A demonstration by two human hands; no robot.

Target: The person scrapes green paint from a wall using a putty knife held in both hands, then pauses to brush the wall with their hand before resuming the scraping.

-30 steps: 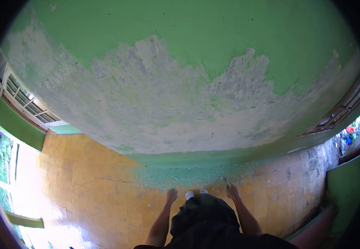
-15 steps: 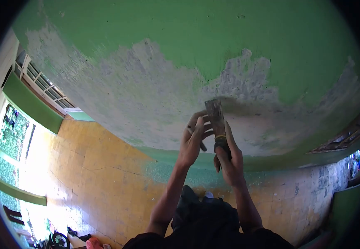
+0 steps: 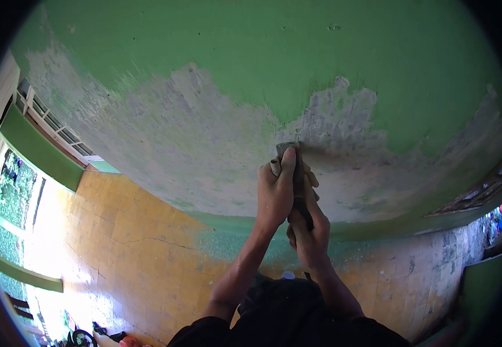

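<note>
My right hand is wrapped round the dark handle of a scraper. My left hand grips the scraper's blade near its top, the thumb lying along it and the fingers behind. A small cylindrical piece, too small to name, sticks out by the left fingers. The blade's tip is at the wall, where a grey-white bare patch borders green paint. Whether the edge touches the wall cannot be made out.
Yellow-orange floor tiles with cracks spread below the wall. A barred window and bright openings are at the left. Dark and reddish items lie at the lower left. A wooden frame shows at the right.
My left hand has moved from beside the scraper onto its blade and closed on it. The scraper and my right hand have shifted slightly left. The view has shifted a little.
</note>
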